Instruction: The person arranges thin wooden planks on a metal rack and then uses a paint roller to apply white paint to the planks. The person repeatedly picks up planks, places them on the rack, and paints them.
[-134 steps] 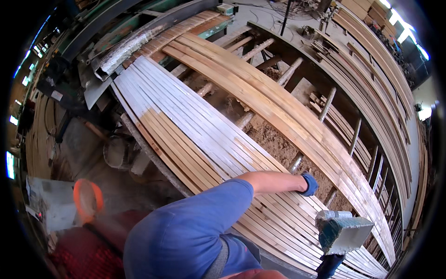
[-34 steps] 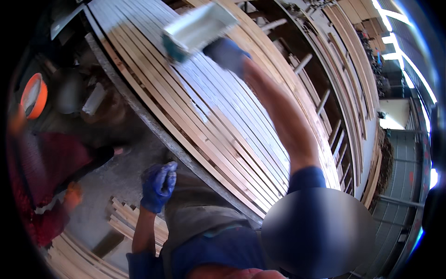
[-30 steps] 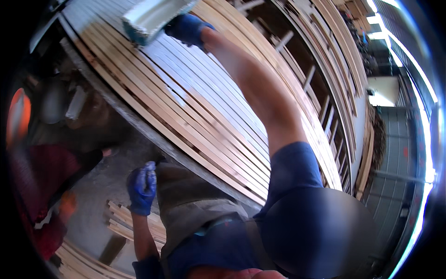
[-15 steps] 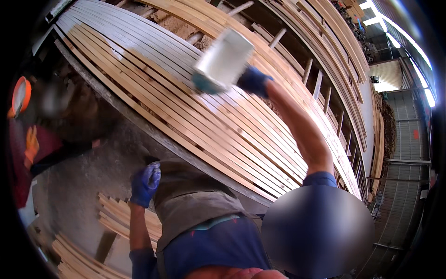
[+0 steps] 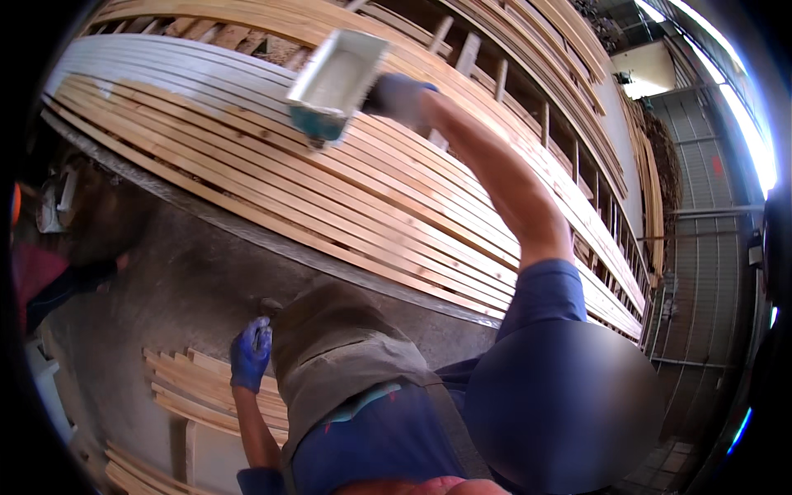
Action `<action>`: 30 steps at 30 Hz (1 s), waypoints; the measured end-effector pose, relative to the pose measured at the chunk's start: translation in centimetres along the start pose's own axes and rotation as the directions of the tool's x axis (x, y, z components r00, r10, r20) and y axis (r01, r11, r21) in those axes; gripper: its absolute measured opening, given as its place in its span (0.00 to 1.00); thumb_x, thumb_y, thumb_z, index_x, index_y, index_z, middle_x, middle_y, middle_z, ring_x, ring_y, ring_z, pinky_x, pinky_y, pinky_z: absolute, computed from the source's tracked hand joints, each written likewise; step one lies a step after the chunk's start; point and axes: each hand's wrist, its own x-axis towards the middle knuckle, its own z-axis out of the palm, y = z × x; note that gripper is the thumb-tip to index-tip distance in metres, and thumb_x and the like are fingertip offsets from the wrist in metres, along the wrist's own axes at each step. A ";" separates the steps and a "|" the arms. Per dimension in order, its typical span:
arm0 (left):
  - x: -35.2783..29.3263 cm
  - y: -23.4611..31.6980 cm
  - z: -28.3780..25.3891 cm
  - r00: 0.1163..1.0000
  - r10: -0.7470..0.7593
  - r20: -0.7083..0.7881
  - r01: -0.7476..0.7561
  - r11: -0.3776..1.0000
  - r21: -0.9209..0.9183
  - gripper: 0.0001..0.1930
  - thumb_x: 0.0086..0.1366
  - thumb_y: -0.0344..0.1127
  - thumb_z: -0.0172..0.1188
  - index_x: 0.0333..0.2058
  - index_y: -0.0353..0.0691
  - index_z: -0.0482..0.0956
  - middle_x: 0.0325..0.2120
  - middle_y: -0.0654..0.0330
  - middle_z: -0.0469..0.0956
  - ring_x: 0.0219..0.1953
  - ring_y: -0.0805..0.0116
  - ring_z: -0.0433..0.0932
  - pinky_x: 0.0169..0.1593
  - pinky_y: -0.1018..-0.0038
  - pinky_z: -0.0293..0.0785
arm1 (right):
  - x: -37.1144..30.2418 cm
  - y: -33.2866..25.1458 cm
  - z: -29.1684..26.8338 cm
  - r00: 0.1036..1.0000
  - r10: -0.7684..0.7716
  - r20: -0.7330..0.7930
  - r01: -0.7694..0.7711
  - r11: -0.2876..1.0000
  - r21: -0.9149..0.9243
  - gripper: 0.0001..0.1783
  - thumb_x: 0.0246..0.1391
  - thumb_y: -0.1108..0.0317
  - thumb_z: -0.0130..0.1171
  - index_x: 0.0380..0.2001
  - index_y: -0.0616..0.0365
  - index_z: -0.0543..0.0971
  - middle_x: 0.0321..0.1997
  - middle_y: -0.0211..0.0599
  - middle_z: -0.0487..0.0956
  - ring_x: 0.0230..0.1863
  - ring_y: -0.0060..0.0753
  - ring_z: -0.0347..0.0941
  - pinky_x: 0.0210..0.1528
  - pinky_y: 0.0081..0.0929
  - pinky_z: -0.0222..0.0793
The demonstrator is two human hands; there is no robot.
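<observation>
My right hand (image 5: 400, 95), in a blue glove, is stretched out at arm's length and grips the end of a white rectangular tray (image 5: 338, 78) with a teal underside. The tray hangs tilted over a wide bed of long curved wooden slats (image 5: 371, 214). The slats at the far upper left are coated white (image 5: 165, 70); those under the tray are bare wood. My left hand (image 5: 250, 355), also blue-gloved, hangs low beside my grey apron (image 5: 330, 363), fingers curled around a small dark object whose tip shows above the fist.
A short stack of slats (image 5: 190, 388) lies on the concrete floor (image 5: 190, 272) at lower left. Another person in dark and red clothing (image 5: 49, 272) stands at the left edge. More slat racks (image 5: 536, 49) rise behind, and a metal wall (image 5: 701, 272) stands at right.
My right arm has swung the tray from the upper left toward the middle of the slat bed over the last second. My left hand stays low by the apron.
</observation>
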 end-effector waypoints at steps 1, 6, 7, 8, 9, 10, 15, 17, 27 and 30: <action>-1.3 0.7 1.4 1.000 -0.001 -0.007 0.001 1.000 0.018 0.14 0.68 0.38 0.57 0.45 0.36 0.81 0.43 0.48 0.83 0.45 0.50 0.82 0.49 0.63 0.77 | -0.5 -0.8 -0.9 0.989 0.143 0.039 -0.145 0.989 0.037 0.12 0.60 0.60 0.57 0.45 0.46 0.82 0.29 0.35 0.82 0.29 0.29 0.79 0.33 0.30 0.78; -6.9 4.6 12.4 0.990 -0.122 -0.072 0.132 0.979 0.158 0.13 0.68 0.39 0.57 0.44 0.37 0.82 0.41 0.48 0.83 0.43 0.50 0.83 0.49 0.62 0.77 | -11.6 -0.4 -1.8 0.942 0.326 0.084 -0.337 0.903 0.267 0.13 0.59 0.59 0.56 0.43 0.48 0.81 0.22 0.31 0.77 0.19 0.26 0.69 0.21 0.28 0.69; -7.7 5.8 16.1 0.988 -0.111 -0.108 0.126 0.981 0.145 0.13 0.68 0.38 0.57 0.44 0.37 0.82 0.41 0.48 0.83 0.43 0.50 0.83 0.49 0.63 0.77 | -14.9 1.9 -0.9 0.950 0.309 0.051 -0.311 0.912 0.268 0.13 0.59 0.59 0.56 0.44 0.48 0.81 0.22 0.31 0.77 0.18 0.27 0.69 0.21 0.28 0.69; -8.1 6.6 17.9 0.988 -0.108 -0.114 0.123 0.983 0.134 0.13 0.67 0.38 0.57 0.44 0.37 0.82 0.41 0.48 0.83 0.43 0.50 0.83 0.48 0.63 0.77 | -17.2 4.1 0.1 0.971 0.238 0.028 -0.236 0.925 0.298 0.15 0.59 0.58 0.57 0.47 0.48 0.80 0.24 0.31 0.78 0.21 0.26 0.71 0.23 0.29 0.70; -8.7 7.9 20.5 0.981 -0.127 -0.147 0.146 0.981 0.128 0.13 0.67 0.38 0.57 0.44 0.37 0.82 0.41 0.48 0.83 0.43 0.50 0.83 0.48 0.63 0.77 | -20.4 7.3 1.5 0.989 0.150 -0.015 -0.136 0.930 0.341 0.18 0.60 0.57 0.58 0.52 0.47 0.79 0.28 0.33 0.80 0.27 0.26 0.74 0.29 0.32 0.73; -8.9 9.5 23.5 0.987 -0.109 -0.120 0.123 0.986 0.114 0.13 0.67 0.38 0.58 0.45 0.37 0.82 0.40 0.48 0.83 0.43 0.51 0.83 0.48 0.63 0.77 | -23.9 10.8 2.9 0.995 0.088 -0.047 -0.078 0.982 0.175 0.21 0.62 0.57 0.59 0.57 0.46 0.77 0.39 0.35 0.82 0.38 0.27 0.77 0.42 0.32 0.75; -11.4 16.6 33.9 0.999 -0.053 0.004 0.052 0.998 0.044 0.14 0.67 0.40 0.59 0.44 0.38 0.82 0.40 0.48 0.83 0.42 0.51 0.83 0.47 0.64 0.78 | -49.1 24.6 7.0 0.994 0.112 -0.011 -0.100 0.926 0.364 0.13 0.61 0.68 0.56 0.49 0.55 0.80 0.49 0.45 0.81 0.48 0.40 0.76 0.58 0.34 0.71; -13.4 17.7 37.3 0.989 -0.147 0.002 0.147 0.988 -0.037 0.14 0.67 0.41 0.58 0.44 0.38 0.82 0.40 0.48 0.83 0.43 0.51 0.83 0.48 0.64 0.78 | -59.6 26.8 6.9 0.993 0.116 -0.023 -0.103 0.944 0.312 0.16 0.60 0.68 0.59 0.52 0.54 0.79 0.52 0.45 0.80 0.52 0.39 0.75 0.59 0.34 0.70; -32.2 16.9 58.2 0.860 -0.467 0.206 0.454 0.884 0.111 0.17 0.69 0.45 0.55 0.44 0.38 0.82 0.39 0.47 0.83 0.43 0.48 0.82 0.48 0.61 0.77 | -71.2 28.6 7.7 0.976 0.184 0.117 -0.217 0.782 0.585 0.20 0.62 0.64 0.61 0.56 0.54 0.77 0.51 0.37 0.79 0.50 0.28 0.72 0.58 0.30 0.69; -37.3 19.5 63.9 0.911 -0.374 0.176 0.366 0.927 0.075 0.17 0.69 0.44 0.54 0.45 0.37 0.82 0.39 0.47 0.83 0.42 0.50 0.83 0.47 0.61 0.77 | -72.2 27.2 6.5 0.966 0.239 0.101 -0.259 0.910 0.323 0.19 0.59 0.61 0.63 0.53 0.50 0.79 0.43 0.35 0.81 0.42 0.30 0.73 0.49 0.28 0.74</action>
